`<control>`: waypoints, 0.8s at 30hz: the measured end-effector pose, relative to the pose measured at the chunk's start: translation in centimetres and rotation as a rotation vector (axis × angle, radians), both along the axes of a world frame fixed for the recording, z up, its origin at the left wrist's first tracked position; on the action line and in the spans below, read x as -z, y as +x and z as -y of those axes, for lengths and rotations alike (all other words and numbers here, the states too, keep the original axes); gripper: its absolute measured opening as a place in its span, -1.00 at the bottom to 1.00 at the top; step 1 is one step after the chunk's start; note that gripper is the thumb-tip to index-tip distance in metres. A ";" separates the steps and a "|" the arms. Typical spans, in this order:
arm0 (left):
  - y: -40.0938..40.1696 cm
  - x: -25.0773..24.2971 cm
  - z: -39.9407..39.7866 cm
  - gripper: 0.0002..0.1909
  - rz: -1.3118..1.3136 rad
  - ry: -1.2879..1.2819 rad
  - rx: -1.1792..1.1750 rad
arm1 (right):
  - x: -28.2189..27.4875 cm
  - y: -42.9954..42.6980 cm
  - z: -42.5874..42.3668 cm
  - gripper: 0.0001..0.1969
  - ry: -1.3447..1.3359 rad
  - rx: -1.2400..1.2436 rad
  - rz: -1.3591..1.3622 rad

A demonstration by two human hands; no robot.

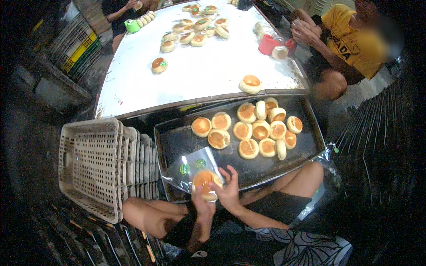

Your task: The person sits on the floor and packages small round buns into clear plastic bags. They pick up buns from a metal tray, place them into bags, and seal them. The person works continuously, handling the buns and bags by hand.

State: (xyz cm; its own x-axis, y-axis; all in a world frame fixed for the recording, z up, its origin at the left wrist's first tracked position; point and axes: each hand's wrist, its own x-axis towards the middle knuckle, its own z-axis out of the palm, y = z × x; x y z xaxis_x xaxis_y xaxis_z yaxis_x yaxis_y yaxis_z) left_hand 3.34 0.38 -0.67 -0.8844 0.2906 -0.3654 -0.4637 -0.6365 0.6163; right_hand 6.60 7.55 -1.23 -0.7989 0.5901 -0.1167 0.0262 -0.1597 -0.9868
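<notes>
Low before me, a round browned bun (203,179) sits at the mouth end of a clear plastic bag (199,160) that bears green round labels. My left hand (203,204) grips this bun from below, thumb on its face. From the right, my right hand (230,193) holds its edge with the thumb on it, the other fingers raised and curled beside the bag. How far the bun is inside the film is hard to tell. Just beyond lies a dark metal baking tray (179,139) with several unwrapped buns (242,130) grouped on its middle and right.
A stack of beige plastic crates (96,166) stands on its side at left. Beyond the tray, a white-topped table (133,83) carries bagged buns (198,40), one bun (250,83) near its edge, a green holder (132,26) and a red holder (268,45). Two people sit alongside.
</notes>
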 end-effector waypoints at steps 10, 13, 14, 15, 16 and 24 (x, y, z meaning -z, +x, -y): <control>1.5 0.3 2.1 -0.03 -0.720 -1.165 1.263 | -6.6 -8.9 -10.1 -0.86 0.747 -0.352 0.340; -0.8 8.2 4.5 -0.29 -0.894 -1.691 1.368 | -8.2 -10.0 -8.0 -0.79 0.695 -0.092 -0.095; -0.6 14.7 6.4 -0.53 -0.900 -1.900 1.389 | -7.3 -8.8 -6.7 -0.72 0.647 -0.214 -0.156; -0.8 13.0 5.7 -0.63 -0.725 -1.883 1.253 | -5.3 -7.2 -6.0 -0.71 0.744 -0.291 -0.091; -1.4 11.1 5.1 -0.70 -0.718 -1.862 1.236 | -2.8 -5.0 -5.6 -0.69 0.676 -0.362 -0.008; -2.2 -0.4 3.4 -0.83 -0.750 -1.239 0.937 | 2.3 5.4 -1.1 -0.73 0.341 -0.355 0.514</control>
